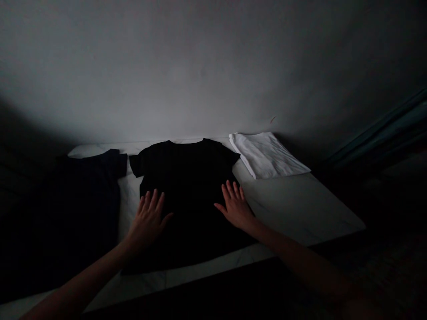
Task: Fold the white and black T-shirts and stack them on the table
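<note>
Two bare hands, my left hand [149,220] and my right hand [236,208], are resting well apart, palms down and fingers spread, on a black short-sleeved T-shirt [191,200] of matte, soft-looking fabric. My left is lying near the left edge of the shirt's body, my right near the opposite edge, and both thumbs are pointing inward. The T-shirt is lying flat in front of me, its wide, shallow neckline facing a plain grey wall [167,75], its hem running aslant near the front edge of a pale, smooth tabletop with faint marble-like veins [300,209]. Its left sleeve is jutting out with a squared end; its right sleeve is tapering toward a white folded cloth [268,155], and I cannot tell whether the two are touching. That cloth is forming a slanted four-sided shape, soft creases crossing its top. To my left, a dark navy short-sleeved garment [83,200] is lying spread out, its lower part sinking into shadow, and a strip of tabletop is showing between it and the T-shirt. Above the white cloth, a small reddish mark [272,119] is standing out on the wall. At the far right, dark teal, fabric-like folds [383,129] are slanting through the gloom.
</note>
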`<control>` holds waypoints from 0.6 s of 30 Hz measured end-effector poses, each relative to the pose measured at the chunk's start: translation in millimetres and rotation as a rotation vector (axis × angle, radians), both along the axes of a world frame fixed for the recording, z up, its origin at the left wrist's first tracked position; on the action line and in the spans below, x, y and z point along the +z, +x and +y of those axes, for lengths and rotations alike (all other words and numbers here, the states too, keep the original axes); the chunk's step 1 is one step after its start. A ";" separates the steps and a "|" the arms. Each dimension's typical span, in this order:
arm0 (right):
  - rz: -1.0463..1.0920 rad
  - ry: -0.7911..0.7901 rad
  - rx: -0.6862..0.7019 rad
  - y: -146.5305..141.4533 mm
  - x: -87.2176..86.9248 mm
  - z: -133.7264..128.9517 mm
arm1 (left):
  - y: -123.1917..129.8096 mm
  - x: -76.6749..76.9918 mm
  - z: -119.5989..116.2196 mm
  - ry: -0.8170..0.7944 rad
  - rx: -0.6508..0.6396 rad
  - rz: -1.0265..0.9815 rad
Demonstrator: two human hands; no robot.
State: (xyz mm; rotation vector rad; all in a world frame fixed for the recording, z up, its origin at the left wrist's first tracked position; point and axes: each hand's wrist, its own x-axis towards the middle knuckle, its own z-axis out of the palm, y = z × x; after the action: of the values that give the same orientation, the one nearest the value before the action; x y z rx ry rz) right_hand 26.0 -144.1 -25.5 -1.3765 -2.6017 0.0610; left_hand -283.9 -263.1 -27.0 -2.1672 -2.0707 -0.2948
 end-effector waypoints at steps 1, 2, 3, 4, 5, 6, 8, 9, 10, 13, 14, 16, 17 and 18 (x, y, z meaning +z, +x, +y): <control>-0.005 -0.021 0.115 -8.7 4.4 -4.1 | 11.2 1.4 2.7 -0.018 -0.086 -0.023; -0.011 -0.053 0.250 -15.2 8.8 -8.5 | 20.8 2.6 4.1 -0.044 -0.184 -0.047; -0.016 -0.089 0.387 -18.3 12.8 -13.0 | 27.8 3.7 3.4 -0.080 -0.284 -0.067; -0.019 -0.125 0.511 -17.3 16.4 -17.6 | 31.9 4.7 0.1 -0.125 -0.381 -0.083; -0.020 -0.161 0.615 -12.4 19.6 -22.3 | 33.1 5.9 -5.9 -0.174 -0.472 -0.096; -0.018 -0.196 0.693 -4.1 22.7 -27.0 | 31.8 7.4 -14.4 -0.226 -0.555 -0.109; -0.012 -0.274 0.793 18.7 29.2 -36.7 | 25.3 11.9 -36.7 -0.336 -0.709 -0.148; -0.012 -0.320 0.828 30.8 32.8 -41.7 | 21.6 14.9 -48.9 -0.387 -0.773 -0.179; -0.014 -0.366 0.852 41.9 36.6 -46.5 | 18.6 18.4 -60.5 -0.430 -0.816 -0.219; -0.034 -0.488 0.904 63.7 46.6 -57.6 | 14.9 30.7 -83.1 -0.544 -0.880 -0.346; -0.028 -0.520 0.920 66.6 48.4 -59.3 | 15.1 34.7 -84.9 -0.580 -0.900 -0.380; 0.035 -0.555 0.935 67.2 48.5 -59.0 | 16.9 40.9 -80.0 -0.610 -0.915 -0.425; 0.079 -0.556 0.925 65.7 47.0 -57.5 | 18.2 42.5 -74.7 -0.594 -0.893 -0.433; 0.114 -0.550 0.903 63.8 44.9 -55.6 | 19.7 43.1 -68.6 -0.562 -0.850 -0.432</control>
State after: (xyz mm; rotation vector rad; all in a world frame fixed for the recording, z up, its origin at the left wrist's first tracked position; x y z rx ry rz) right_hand 89.8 -199.7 19.3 -0.1474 -2.9736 0.9916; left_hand -264.1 -331.7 16.1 -3.5324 -1.3290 -0.2932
